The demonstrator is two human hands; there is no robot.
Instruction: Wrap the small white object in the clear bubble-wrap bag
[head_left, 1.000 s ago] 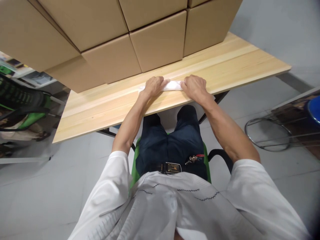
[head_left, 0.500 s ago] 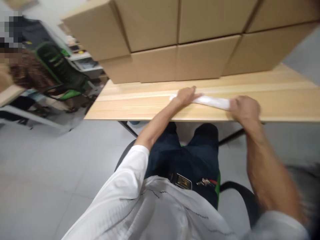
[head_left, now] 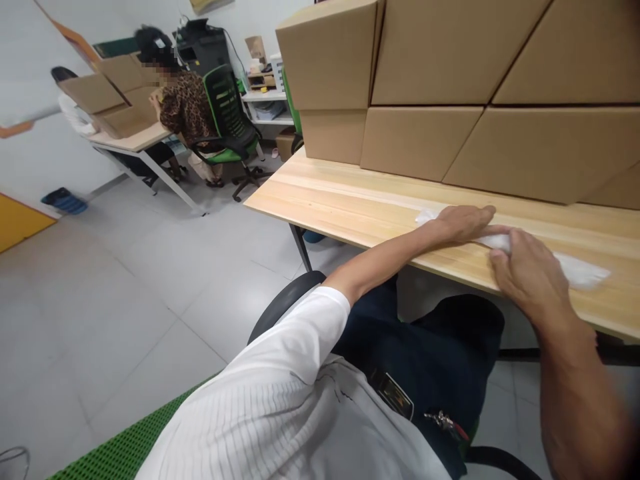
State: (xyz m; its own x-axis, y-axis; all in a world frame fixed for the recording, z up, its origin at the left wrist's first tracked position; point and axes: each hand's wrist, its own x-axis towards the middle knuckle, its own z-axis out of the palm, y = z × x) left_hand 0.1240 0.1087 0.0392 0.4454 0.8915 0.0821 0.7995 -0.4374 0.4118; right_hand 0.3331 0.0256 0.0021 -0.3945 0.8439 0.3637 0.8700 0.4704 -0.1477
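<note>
Running roughly parallel to the near edge of the wooden table (head_left: 320,193), the white strip (head_left: 583,272), apparently pliable, lay on the tabletop, its long axis slanting down rightward. Cardboard boxes (head_left: 420,143) stood just beyond. The left hand (head_left: 463,223) stretched flat across it, thumb spread; the right hand (head_left: 533,267) curled over it, any pinch impossible to tell.
</note>
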